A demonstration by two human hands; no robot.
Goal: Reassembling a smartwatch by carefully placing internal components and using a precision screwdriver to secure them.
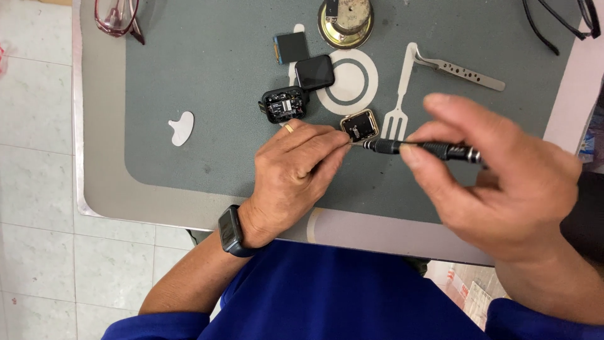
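My right hand [497,182] grips a black precision screwdriver [428,149] held level, its tip pointing left toward my left fingertips. My left hand [292,173], with a ring and a dark wristwatch, has its fingers pinched together at the screwdriver tip; what it pinches is too small to see. Just beyond the tip lies a gold-rimmed square watch case [360,124], opened. Further back lie a black opened watch body [284,104], a black square screen [314,72] and a thin square panel [290,47].
All of it lies on a grey work mat [207,94] on a metal table. Steel tweezers [462,69] lie at the back right, a round brass-coloured base [345,22] at the back centre, red-framed glasses [116,16] back left, black glasses [566,19] back right.
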